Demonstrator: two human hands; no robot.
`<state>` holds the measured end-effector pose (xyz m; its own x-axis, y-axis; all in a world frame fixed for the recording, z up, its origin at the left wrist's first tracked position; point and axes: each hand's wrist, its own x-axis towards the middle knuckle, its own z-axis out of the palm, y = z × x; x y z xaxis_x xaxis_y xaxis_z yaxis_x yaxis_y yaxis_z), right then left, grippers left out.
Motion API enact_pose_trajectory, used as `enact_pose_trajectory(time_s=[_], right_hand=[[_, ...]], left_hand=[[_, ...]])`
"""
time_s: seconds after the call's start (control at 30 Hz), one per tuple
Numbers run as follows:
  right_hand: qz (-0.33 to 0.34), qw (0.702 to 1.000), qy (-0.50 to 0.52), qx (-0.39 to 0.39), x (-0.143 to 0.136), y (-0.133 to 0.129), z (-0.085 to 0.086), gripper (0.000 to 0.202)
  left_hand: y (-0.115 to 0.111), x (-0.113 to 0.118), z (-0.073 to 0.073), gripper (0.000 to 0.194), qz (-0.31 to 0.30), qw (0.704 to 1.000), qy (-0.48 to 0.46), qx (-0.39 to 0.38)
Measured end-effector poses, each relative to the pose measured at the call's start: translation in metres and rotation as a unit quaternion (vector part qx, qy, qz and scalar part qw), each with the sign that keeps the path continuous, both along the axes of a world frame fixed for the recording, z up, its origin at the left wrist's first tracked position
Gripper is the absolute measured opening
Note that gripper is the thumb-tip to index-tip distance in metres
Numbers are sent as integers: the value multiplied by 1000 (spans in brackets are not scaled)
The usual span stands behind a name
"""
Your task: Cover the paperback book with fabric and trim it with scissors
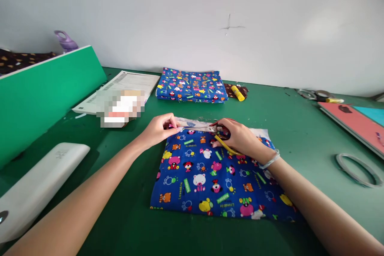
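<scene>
Here the right hand [240, 138] had the scissors [223, 144] in its grip, yellow handle in plain view, blades pointing left along the far edge of the blue cloth [192, 168]! And the left hand [157, 130] was pinching that cloth at its far left corner, thumb against fingers, right by the blade tips. Whether the blades stood apart, you couldn't tell. A pale strip [261, 132] showed along the cloth's far edge, and the cloth itself lay flat on the green surface [126, 208], between the forearms. Outward now: beyond the cloth sat a folded stack [192, 86] in matching print; beyond it and to the right, a yellow tube [238, 93]. Off to the cloth's left, a long white case [48, 184]; farther beyond on that side, papers [132, 80]. To the cloth's right, a pale ring [359, 170] and a pink-covered book [354, 122]!
</scene>
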<state>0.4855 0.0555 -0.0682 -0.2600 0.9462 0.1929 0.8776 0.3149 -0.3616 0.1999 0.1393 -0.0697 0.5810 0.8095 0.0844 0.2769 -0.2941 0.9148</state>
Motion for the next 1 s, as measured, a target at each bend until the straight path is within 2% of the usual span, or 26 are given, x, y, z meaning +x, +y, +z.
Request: enact_pose_trajectory(time_s=[0.53,1.0], right_hand=[[-7,999,-52,-9,-2,-3,5,56],[-24,996,-86,-12,-1,-3,5,55]], left_hand=[[2,-1,-4,25,-4,1000,-14,18],[2,-1,-5,24,1,1000,-21,17]])
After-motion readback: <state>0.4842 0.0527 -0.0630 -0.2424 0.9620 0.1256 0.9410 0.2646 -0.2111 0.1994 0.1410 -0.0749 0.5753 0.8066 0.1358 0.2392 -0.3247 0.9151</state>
